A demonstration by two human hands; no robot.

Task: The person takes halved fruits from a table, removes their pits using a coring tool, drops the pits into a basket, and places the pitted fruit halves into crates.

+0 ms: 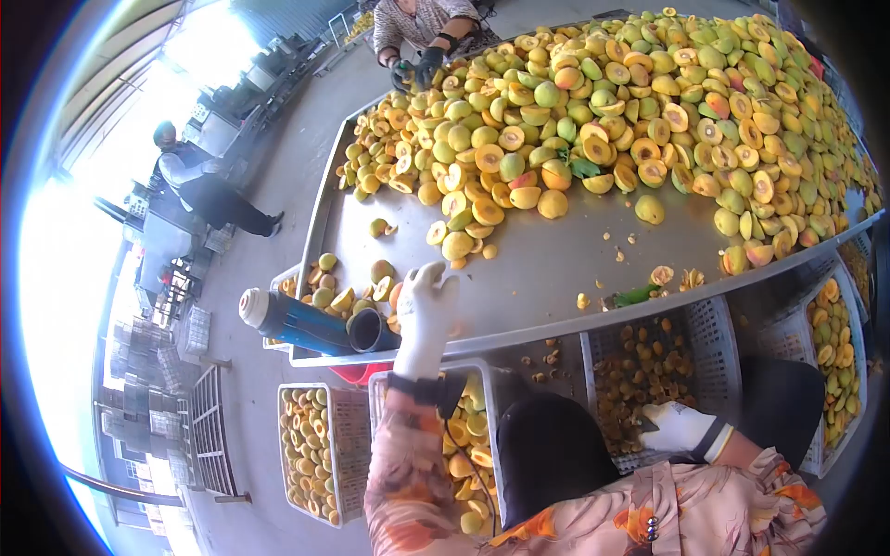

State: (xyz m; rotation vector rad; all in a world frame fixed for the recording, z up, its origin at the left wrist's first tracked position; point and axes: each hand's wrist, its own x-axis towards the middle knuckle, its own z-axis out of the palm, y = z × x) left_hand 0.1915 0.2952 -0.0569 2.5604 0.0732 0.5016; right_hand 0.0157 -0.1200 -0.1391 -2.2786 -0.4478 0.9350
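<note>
My left hand (429, 301), in a white glove, is raised over the near left edge of the metal table (547, 264). Its fingers are curled, and whatever they may hold is hidden. Just left of it lie several stone fruits (341, 300) that look like peaches, near a dark cup (371, 331) and a blue bottle (295, 320). My right hand (681, 428), also gloved in white, is low over a crate (728, 347) of brownish pits and scraps (640, 366). Its fingers are bent around a small dark thing that I cannot make out.
A large heap of halved yellow-green fruit (593, 111) covers the far side of the table. Fruit-filled crates (348, 445) stand below the near edge and at right (858, 408). A person (422, 37) works across the table; another person (209, 181) stands at left.
</note>
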